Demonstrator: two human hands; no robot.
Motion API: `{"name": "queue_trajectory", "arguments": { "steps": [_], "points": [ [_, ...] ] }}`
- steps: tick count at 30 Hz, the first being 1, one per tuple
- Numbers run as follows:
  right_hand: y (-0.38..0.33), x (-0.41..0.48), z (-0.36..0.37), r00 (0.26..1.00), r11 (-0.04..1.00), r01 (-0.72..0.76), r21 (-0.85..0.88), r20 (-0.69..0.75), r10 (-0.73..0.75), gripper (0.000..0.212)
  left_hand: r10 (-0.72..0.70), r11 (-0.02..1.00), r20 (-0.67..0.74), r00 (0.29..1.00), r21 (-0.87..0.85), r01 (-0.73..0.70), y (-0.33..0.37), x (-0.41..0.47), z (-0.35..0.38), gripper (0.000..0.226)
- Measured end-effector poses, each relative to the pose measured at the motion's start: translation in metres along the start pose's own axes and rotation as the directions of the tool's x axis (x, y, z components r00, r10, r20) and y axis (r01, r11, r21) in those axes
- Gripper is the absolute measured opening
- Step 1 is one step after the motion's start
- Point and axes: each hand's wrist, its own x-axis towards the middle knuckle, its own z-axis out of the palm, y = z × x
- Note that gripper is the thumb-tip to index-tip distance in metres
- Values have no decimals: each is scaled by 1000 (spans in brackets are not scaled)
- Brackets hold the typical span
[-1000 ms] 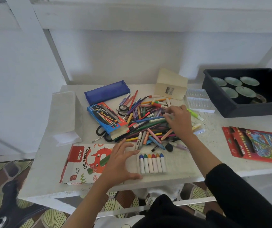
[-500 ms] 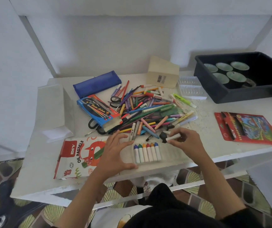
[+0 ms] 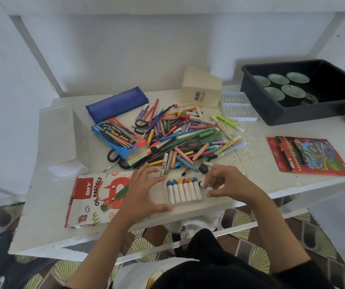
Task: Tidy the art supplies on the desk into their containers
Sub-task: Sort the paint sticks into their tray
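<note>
A clear plastic pastel tray (image 3: 219,202) lies at the desk's front edge with several oil pastels (image 3: 183,190) in a row. My left hand (image 3: 144,190) rests on the tray's left end, fingers spread and thumb along its front. My right hand (image 3: 227,183) pinches a white-wrapped pastel (image 3: 207,185) just right of the row, over the tray. The red and white oil pastels box (image 3: 92,199) lies to the left. A heap of pens, crayons and markers (image 3: 184,140) covers the desk's middle.
A blue pencil case (image 3: 116,106), a blue watercolour box (image 3: 121,139), scissors (image 3: 140,124), a cream box (image 3: 201,88), a white paper bag (image 3: 63,138), a clear blister tray (image 3: 237,107), a black tub (image 3: 275,113) with green-lidded pots and a red coloured-pencil pack (image 3: 309,156) surround the heap.
My right hand left the heap with a pastel and came down to the tray beside the row. My left hand has stayed on the tray's left end.
</note>
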Motion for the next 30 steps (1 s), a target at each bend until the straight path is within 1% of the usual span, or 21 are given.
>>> {"name": "queue_trajectory", "arguments": {
  "steps": [3, 9, 15, 23, 26, 30],
  "points": [
    [3, 0, 4, 1000, 1000, -19, 12, 10, 19, 18, 6, 1000, -10, 1000, 0, -6, -1, 0, 0, 83],
    [8, 4, 12, 1000, 997, -3, -76, 16, 4, 16, 0, 1000, -13, 1000, -7, 0, 3, 0, -2, 83],
    [8, 7, 15, 1000, 996, -7, -90, 6, 7, 14, 10, 1000, -29, 1000, -1, -10, 1, 0, -1, 85],
    [10, 12, 12, 999, 992, -17, -127, 25, 20, 31, -8, 1000, -17, 1000, 14, 8, 4, 0, -2, 81],
    [8, 16, 5, 999, 995, -38, -87, -11, 38, 25, -11, 1000, -12, 1000, 11, 11, 4, -1, -2, 81],
    [4, 27, -13, 995, 992, -35, -122, -98, 23, 14, -31, 999, 0, 1000, -10, 31, 4, -1, -2, 81]
  ]
}}
